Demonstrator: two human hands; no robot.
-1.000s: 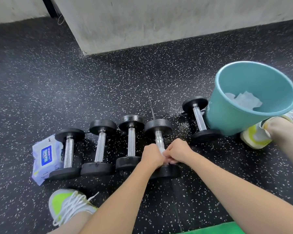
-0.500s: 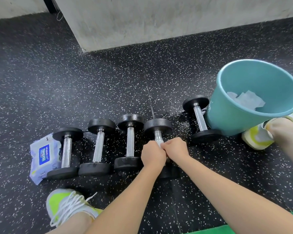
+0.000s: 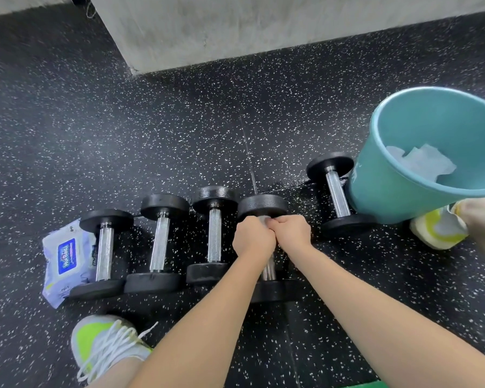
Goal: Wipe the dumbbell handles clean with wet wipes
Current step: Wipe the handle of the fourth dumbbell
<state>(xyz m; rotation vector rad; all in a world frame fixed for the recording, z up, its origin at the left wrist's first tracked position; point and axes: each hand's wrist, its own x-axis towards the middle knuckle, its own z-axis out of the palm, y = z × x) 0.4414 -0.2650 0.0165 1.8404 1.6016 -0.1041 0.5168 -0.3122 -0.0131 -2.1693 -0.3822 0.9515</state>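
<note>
A: What are the hands doing?
B: The left hand [image 3: 253, 240] and right hand [image 3: 292, 233] are sitting knuckle to knuckle, both curling tightly around the handle of the fourth dumbbell [image 3: 263, 208], pinching a white wet wipe [image 3: 263, 220] against its far end.

A: Where is that dumbbell lying?
B: On the speckled floor [image 3: 151, 121], rightmost in a row of four; its near plate is hiding under the forearms.

A: And around it?
B: A fifth dumbbell [image 3: 338, 191] is lying touching a teal bucket [image 3: 389, 191] holding used wipes [image 3: 423, 161]. A wipes pack [image 3: 66, 256] is lying at the row's left end.
</note>
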